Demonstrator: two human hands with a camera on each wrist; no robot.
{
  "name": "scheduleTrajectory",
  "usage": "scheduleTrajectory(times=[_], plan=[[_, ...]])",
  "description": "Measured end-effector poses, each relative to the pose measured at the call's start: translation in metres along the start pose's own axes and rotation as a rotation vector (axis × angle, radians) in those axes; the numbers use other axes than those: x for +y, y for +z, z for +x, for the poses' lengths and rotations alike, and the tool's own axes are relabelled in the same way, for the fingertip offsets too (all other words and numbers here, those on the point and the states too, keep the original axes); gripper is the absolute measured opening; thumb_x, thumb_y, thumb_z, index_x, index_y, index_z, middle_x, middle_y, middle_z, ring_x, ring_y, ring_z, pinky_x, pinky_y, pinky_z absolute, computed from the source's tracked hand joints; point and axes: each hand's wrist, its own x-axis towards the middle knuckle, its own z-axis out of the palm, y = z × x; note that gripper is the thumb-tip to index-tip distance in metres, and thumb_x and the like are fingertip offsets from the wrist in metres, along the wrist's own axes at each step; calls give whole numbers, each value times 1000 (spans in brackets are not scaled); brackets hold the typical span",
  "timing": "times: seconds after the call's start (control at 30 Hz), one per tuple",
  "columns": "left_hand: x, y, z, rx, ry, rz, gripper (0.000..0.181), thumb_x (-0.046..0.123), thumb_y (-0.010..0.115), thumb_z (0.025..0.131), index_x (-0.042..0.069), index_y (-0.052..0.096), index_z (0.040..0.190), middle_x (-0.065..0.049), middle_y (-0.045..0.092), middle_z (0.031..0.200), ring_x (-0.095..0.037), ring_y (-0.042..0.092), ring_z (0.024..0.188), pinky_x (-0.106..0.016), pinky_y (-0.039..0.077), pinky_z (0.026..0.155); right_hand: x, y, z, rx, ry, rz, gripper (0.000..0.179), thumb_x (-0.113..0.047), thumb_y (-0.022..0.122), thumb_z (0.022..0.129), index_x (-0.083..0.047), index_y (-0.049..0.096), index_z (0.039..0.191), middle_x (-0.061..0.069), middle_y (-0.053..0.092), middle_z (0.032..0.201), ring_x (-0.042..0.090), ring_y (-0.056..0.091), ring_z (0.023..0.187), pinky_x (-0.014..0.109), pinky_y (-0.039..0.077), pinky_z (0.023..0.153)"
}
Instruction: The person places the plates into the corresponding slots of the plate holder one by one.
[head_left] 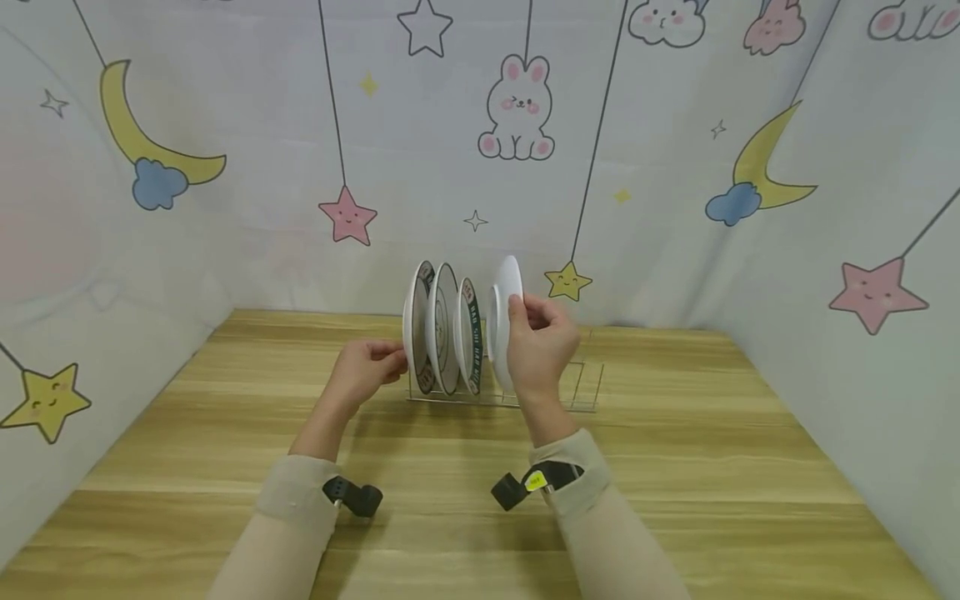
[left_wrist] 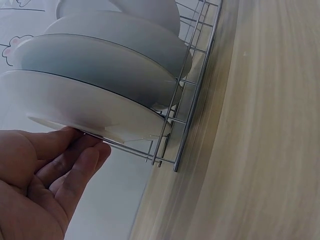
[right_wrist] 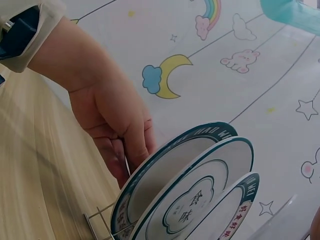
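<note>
Three patterned plates (head_left: 442, 329) stand on edge in the left part of a wire dish rack (head_left: 585, 408). To their right, my right hand (head_left: 543, 342) grips another plate (head_left: 501, 325) by its right side, thumb on its white underside. Whether that plate's lower edge rests on the rack cannot be told. At the rack's left end, my left hand (left_wrist: 55, 175) pinches the end wire, fingertips close against the underside of the outermost plate (left_wrist: 85, 102). The right wrist view shows the plates' green-patterned fronts (right_wrist: 192, 200) and the left hand behind them.
The rack stands near the back of a wood-grain table (head_left: 450, 533). A white cloth backdrop (head_left: 285, 125) with cartoon stars, moons and a rabbit surrounds the table at the back and sides. Rack wires (head_left: 581, 375) extend to the right of the held plate.
</note>
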Motion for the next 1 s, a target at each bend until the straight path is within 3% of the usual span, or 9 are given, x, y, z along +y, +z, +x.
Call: scheduleTrajectory(times=[0.43,1.0], plan=[[0,2,1,-1,3,-8,25,8,60,99,-9,67,116,-19,72,103,-25,69,93,-32,59,82,15,2,-5,-23,-13,-59,12,-10,76,86,2,75,88,9,68,76,17,59,64,23,53,56],[2,1,0,-7,27,-17,24,6,60,98,-11,68,113,-17,72,98,-21,69,87,-31,60,78,18,6,-8,-62,-21,-54,11,-7,78,84,3,75,87,10,68,75,18,60,64,22,53,56]])
